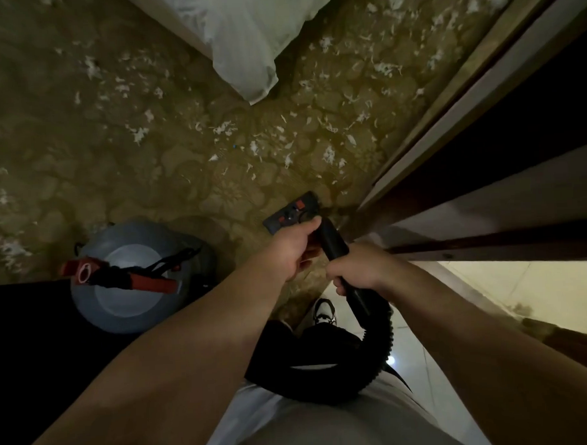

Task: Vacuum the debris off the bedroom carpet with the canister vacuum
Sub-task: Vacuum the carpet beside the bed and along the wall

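Vacuum wand [333,240] in grip of left hand [293,247] and right hand [358,270]; canister [130,296] left, bedding [243,39] ahead.

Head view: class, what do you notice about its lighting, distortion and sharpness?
Head view, lighting: dim, the carpet murky, the tiled floor at right brightest; head view, distortion: the wide-angle lens makes the door frame lean; head view, sharpness: the white debris looks soft.
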### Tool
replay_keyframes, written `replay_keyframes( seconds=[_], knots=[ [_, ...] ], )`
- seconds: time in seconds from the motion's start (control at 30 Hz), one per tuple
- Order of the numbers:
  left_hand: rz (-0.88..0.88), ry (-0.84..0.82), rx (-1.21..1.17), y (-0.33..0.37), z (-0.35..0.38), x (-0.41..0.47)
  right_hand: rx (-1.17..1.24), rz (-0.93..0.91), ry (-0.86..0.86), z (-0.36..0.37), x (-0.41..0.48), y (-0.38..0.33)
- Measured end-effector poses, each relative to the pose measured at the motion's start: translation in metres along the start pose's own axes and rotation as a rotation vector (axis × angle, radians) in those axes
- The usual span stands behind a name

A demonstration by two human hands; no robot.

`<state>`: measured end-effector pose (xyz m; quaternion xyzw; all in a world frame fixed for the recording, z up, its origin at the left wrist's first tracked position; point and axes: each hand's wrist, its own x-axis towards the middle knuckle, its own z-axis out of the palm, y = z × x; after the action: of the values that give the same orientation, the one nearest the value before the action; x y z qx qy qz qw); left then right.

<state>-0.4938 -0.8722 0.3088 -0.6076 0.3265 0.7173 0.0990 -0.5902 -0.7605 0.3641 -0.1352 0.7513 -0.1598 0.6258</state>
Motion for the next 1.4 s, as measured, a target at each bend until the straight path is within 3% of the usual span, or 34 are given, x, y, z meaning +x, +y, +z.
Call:
replay_keyframes(
  seconds=[0.4, 0.83, 1.4],
  knots=[
    [0.092, 0.044, -0.163, 0.125, -0.072, 0.059, -0.047, -0.004, 0.033, -0.005, 0.072, -0.155],
    [0.029, 0.037, -0.225, 0.272, -0.205, 0.114, -0.09, 0.01, -0.001, 0.013, 0.159, -0.342],
    [0.037, 0.168, -0.453, 0.365, -0.285, 0.144, -0.233, -0.072, -0.104, 0.018, 0.222, -0.473]
  ],
)
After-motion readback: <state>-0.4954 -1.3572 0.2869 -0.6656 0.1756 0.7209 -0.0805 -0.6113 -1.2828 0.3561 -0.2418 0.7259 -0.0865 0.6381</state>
